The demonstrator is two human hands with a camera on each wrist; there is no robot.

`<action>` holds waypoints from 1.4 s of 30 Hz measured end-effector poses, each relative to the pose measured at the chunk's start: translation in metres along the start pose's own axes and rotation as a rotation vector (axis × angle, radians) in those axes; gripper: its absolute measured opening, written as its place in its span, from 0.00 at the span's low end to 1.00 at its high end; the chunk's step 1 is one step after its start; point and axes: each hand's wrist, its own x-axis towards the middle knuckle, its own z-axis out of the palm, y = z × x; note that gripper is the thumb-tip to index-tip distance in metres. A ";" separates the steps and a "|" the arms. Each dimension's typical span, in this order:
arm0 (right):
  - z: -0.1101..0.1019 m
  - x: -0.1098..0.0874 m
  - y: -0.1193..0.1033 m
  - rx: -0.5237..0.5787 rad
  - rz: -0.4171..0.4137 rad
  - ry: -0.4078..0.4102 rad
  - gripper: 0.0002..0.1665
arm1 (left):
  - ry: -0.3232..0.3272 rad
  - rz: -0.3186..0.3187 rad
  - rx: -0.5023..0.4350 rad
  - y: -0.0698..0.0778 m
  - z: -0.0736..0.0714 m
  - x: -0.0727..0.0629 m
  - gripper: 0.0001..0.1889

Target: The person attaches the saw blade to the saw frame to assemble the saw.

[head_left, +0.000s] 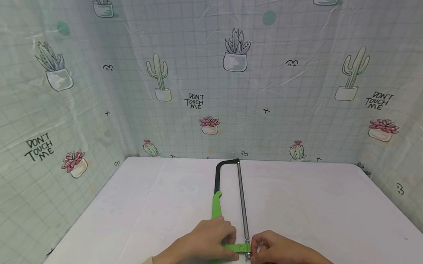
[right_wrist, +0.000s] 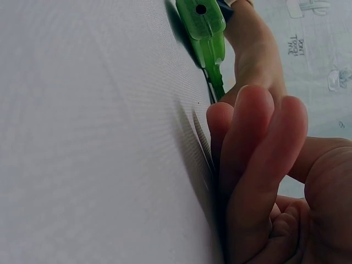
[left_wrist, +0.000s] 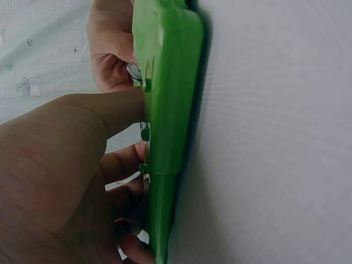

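Note:
A hacksaw (head_left: 216, 207) with a green and black frame lies on the white table, its blade (head_left: 243, 201) pointing away from me. My left hand (head_left: 212, 239) holds the green frame near the handle; in the left wrist view the thumb presses against the frame (left_wrist: 173, 104). At the near end of the blade, my right hand (head_left: 278, 250) pinches the metal wing nut (head_left: 248, 255) between thumb and index finger. The right wrist view shows that hand's other fingers (right_wrist: 256, 148) close to the table, with the wing nut hidden. The green handle end (right_wrist: 201, 22) appears beyond them.
The white table (head_left: 307, 206) spreads out on both sides of the saw. Behind it and along its sides hangs a cloth (head_left: 179, 39) printed with potted cacti and lettering.

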 end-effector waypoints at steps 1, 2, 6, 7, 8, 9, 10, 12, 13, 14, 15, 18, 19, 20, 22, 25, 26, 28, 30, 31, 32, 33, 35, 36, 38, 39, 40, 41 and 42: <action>0.000 0.000 0.000 0.002 0.002 0.000 0.01 | -0.001 -0.001 -0.005 0.000 0.000 0.000 0.17; 0.000 0.000 0.000 0.006 0.005 -0.001 0.01 | -0.002 0.000 -0.005 0.000 0.000 0.000 0.17; 0.000 0.000 0.000 0.011 0.013 0.002 0.04 | -0.005 0.003 -0.008 -0.001 0.001 0.000 0.16; 0.000 0.000 0.000 0.013 0.014 0.002 0.05 | -0.005 0.003 -0.011 -0.002 0.002 0.001 0.16; 0.000 0.000 0.000 0.014 0.015 0.002 0.05 | -0.005 0.005 -0.007 -0.002 0.002 0.001 0.16; 0.000 0.000 0.000 0.013 0.014 0.002 0.05 | -0.005 0.005 -0.008 -0.002 0.002 0.001 0.16; -0.001 0.000 0.000 0.014 0.014 0.002 0.05 | -0.005 0.005 -0.008 -0.002 0.002 0.001 0.17; -0.001 0.000 0.000 0.018 0.013 0.000 0.05 | -0.005 0.006 -0.008 -0.003 0.002 0.001 0.17; -0.002 0.000 0.000 0.021 0.014 -0.001 0.05 | -0.004 0.007 -0.005 -0.003 0.002 0.001 0.17; -0.002 0.000 0.000 0.023 0.015 -0.003 0.05 | -0.004 0.008 -0.002 -0.003 0.002 0.002 0.16; -0.002 0.000 0.000 0.025 0.015 -0.003 0.05 | -0.003 0.009 0.000 -0.003 0.002 0.002 0.17; -0.002 0.001 0.000 0.033 0.016 -0.006 0.05 | 0.001 0.012 0.005 -0.004 0.003 0.002 0.17; -0.002 0.001 0.000 0.035 0.016 -0.006 0.05 | 0.001 0.013 0.006 -0.004 0.003 0.002 0.17; -0.002 0.001 0.000 0.036 0.015 -0.005 0.05 | 0.003 0.014 0.007 -0.004 0.003 0.002 0.17; -0.002 0.001 0.001 0.036 0.015 -0.003 0.05 | 0.006 0.014 0.009 -0.004 0.003 0.002 0.17; -0.001 0.001 0.001 0.029 0.017 0.005 0.05 | 0.008 0.017 0.010 -0.003 0.002 0.001 0.17; -0.001 0.001 0.001 0.023 0.016 0.007 0.05 | 0.009 0.016 0.011 -0.003 0.002 0.001 0.16; 0.000 0.001 0.001 0.012 0.017 0.014 0.05 | 0.010 0.016 0.012 -0.002 0.001 0.000 0.16; 0.000 0.001 0.001 0.003 0.017 0.018 0.05 | 0.010 0.015 0.015 -0.001 0.000 0.000 0.16; 0.000 0.001 0.001 -0.005 0.018 0.021 0.05 | 0.010 0.013 0.017 -0.001 0.000 0.000 0.16; 0.000 0.002 0.001 -0.010 0.018 0.023 0.05 | 0.010 0.012 0.020 -0.001 -0.001 0.000 0.16; -0.001 0.002 0.001 -0.013 0.020 0.024 0.05 | 0.010 0.012 0.021 -0.001 -0.001 0.000 0.16; -0.001 0.002 0.001 -0.015 0.019 0.020 0.06 | 0.009 0.013 0.023 -0.001 -0.001 0.000 0.16; -0.001 0.002 0.002 -0.016 0.019 0.018 0.06 | 0.010 0.013 0.023 -0.001 -0.001 0.000 0.16; -0.002 0.003 0.002 -0.017 0.014 0.017 0.07 | 0.012 0.014 0.023 -0.001 0.000 0.001 0.16; -0.002 0.003 0.003 -0.016 0.011 0.016 0.07 | 0.012 0.015 0.021 -0.002 0.000 0.001 0.16; -0.002 0.003 0.003 -0.017 0.007 0.016 0.08 | 0.012 0.016 0.021 -0.002 0.001 0.001 0.16; -0.002 0.003 0.003 -0.020 0.004 0.015 0.08 | 0.013 0.019 0.023 -0.002 0.002 0.001 0.16; -0.002 0.003 0.004 -0.024 0.003 0.015 0.08 | 0.012 0.021 0.023 -0.002 0.003 0.001 0.17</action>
